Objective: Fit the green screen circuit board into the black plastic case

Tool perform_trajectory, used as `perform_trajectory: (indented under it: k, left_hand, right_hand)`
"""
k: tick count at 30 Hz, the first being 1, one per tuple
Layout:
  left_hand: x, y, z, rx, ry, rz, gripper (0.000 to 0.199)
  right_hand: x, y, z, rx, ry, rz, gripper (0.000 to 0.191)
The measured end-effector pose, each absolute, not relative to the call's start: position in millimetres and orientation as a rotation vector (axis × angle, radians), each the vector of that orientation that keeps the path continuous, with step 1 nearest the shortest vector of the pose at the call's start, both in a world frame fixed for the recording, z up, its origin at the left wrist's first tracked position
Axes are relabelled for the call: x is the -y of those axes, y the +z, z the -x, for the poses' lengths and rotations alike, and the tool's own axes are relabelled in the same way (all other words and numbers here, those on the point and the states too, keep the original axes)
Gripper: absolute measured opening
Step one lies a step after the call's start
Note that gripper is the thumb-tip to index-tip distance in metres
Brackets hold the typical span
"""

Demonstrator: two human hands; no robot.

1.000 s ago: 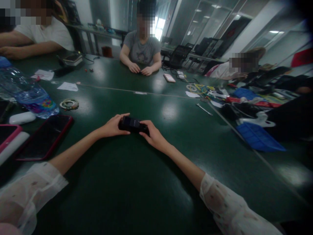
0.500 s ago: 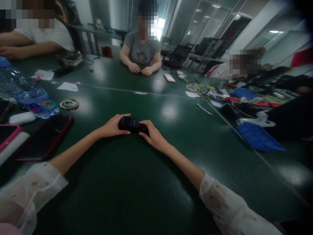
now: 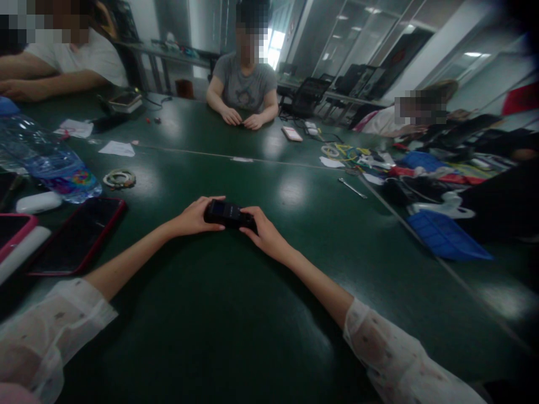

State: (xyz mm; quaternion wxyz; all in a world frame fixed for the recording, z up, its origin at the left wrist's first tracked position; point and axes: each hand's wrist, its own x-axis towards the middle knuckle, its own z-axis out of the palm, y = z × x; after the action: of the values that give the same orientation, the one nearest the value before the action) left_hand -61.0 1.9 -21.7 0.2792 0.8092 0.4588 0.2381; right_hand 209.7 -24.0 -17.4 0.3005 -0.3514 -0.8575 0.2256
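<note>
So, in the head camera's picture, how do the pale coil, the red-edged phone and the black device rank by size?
Largest to smallest, as they look:
1. red-edged phone
2. black device
3. pale coil

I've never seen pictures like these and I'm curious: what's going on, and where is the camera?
There is no robot here. The camera sits on a person's head and looks forward and down, so every picture comes from there. The two bare hands in the middle are that person's. The left hand and the right hand hold opposite ends of a small black device with a little screen. On the green table lie a red-edged phone, a plastic bottle, a thin silver tool and much more. A person in a grey shirt sits across.
</note>
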Motion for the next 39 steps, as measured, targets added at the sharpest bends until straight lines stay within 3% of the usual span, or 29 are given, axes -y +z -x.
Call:
perform_trajectory:
  k: [39]
  left_hand:
    - [-3.8, -27.4, 60.5, -1.252, 0.668, -2.126, 0.080]
  right_hand:
    - [19.6, -24.7, -210.0, 2.069, 0.649, 0.922, 0.043]
